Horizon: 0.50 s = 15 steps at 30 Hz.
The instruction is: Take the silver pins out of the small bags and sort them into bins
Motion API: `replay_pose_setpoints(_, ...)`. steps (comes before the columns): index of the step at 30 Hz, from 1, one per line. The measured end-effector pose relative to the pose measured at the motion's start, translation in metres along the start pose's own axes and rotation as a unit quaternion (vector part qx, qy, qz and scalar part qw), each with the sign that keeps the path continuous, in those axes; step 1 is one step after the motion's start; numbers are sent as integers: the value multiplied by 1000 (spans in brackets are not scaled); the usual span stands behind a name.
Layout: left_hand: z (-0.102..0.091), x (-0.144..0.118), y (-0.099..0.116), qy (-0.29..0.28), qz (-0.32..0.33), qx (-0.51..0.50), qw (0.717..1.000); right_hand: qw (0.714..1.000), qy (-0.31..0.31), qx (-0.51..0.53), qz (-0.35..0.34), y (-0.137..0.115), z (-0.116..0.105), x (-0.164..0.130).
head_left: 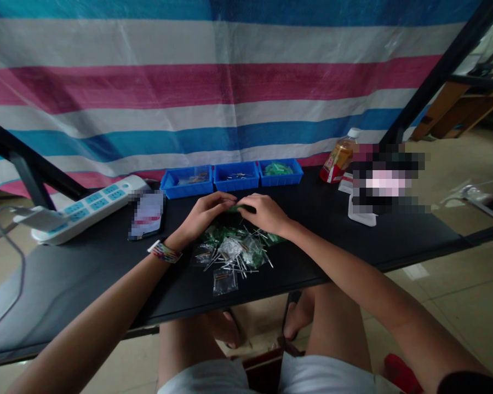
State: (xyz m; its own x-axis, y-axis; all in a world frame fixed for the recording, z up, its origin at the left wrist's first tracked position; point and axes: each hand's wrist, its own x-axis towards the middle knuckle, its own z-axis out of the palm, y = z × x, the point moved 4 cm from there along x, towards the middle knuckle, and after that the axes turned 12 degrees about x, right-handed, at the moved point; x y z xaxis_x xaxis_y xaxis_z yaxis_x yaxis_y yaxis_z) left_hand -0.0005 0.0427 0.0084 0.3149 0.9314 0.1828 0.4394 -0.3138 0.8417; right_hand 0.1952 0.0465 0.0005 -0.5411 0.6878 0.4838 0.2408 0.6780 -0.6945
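We are pinching a small green piece (235, 208) between both hands, left hand (205, 210) and right hand (265, 212), fingers closing narrowly on it; keeping it low over the pile (234, 251) on the worktop (86, 262) seems wise.

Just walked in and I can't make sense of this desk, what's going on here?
A seated person has both hands together over a black table. The left hand and right hand pinch a small green piece between their fingertips. Below them lies a pile of small clear plastic bags, green pieces and thin metal pins. Three blue plastic trays sit behind.
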Motion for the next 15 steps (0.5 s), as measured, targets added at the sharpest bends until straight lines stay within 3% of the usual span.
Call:
replay_pose_setpoints(3,0,0,3,12,6,-13,1000,986,62,146,49,9,-4,2)
replay_pose_setpoints(7,1,1,1,44,6,-38,998,939,69,317,115,18,1,3)
replay_pose_setpoints(11,1,-1,5,49,3,-29,998,914,65,369,154,17,3,3)
replay_pose_setpoints(15,-1,-3,9,36,1,20,999,904,78,394,146,12,-2,4)
